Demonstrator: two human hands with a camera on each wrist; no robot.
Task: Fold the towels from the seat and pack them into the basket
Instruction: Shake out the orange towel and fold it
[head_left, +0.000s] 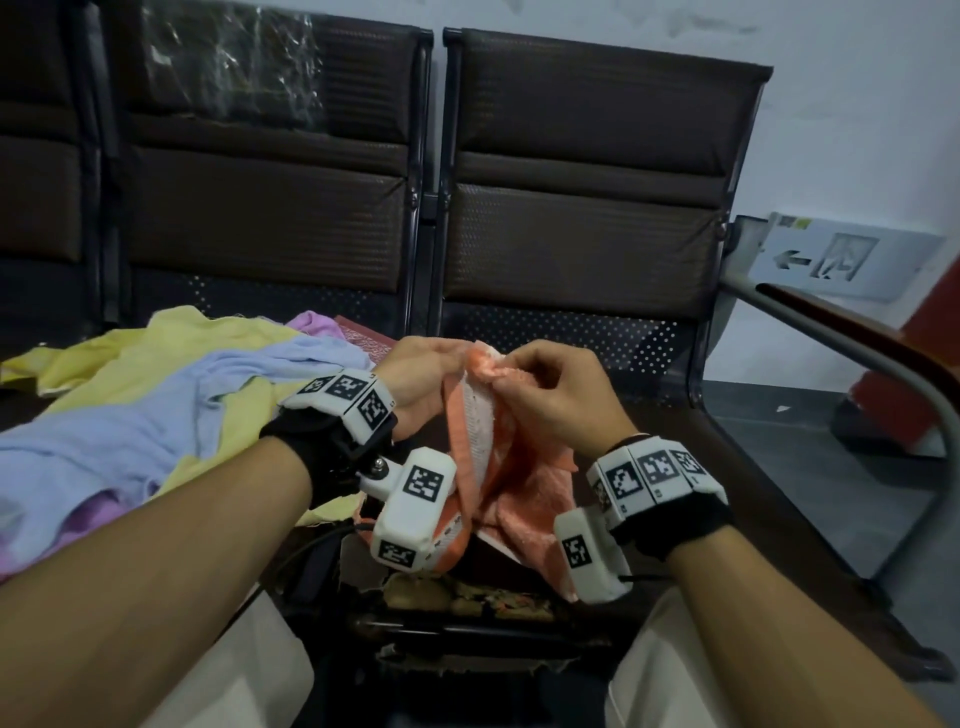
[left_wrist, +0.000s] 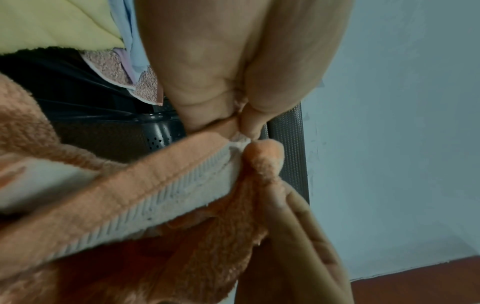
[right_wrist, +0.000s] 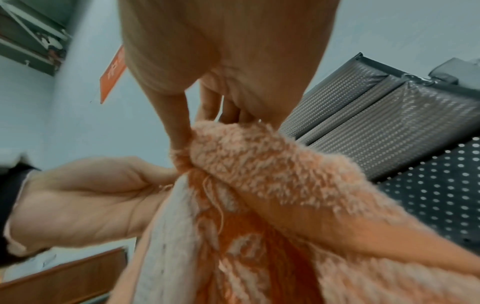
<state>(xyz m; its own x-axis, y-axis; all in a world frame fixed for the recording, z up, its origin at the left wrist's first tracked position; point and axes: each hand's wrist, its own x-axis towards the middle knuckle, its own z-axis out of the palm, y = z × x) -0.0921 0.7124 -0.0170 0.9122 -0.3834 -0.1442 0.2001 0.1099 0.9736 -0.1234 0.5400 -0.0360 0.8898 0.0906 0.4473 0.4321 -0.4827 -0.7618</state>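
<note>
An orange towel (head_left: 511, 467) with a white ribbed band hangs in the air above the seat's front, held at its top. My left hand (head_left: 415, 379) pinches its upper hem (left_wrist: 228, 125). My right hand (head_left: 540, 395) pinches the fluffy corner beside it (right_wrist: 187, 144); the two hands almost touch. The towel (left_wrist: 155, 185) drapes down toward my lap. A pile of towels, yellow (head_left: 156, 343), light blue (head_left: 156, 415) and purple (head_left: 311, 322), lies on the seat at left. The top of a woven basket (head_left: 467, 597) shows dimly under the hanging towel, between my knees.
Dark padded bench chairs (head_left: 582, 197) stand in a row against a pale wall. A metal armrest with a wooden top (head_left: 883, 364) curves along the right. The right seat's perforated pan (head_left: 597, 338) lies behind my hands. Grey floor shows at right.
</note>
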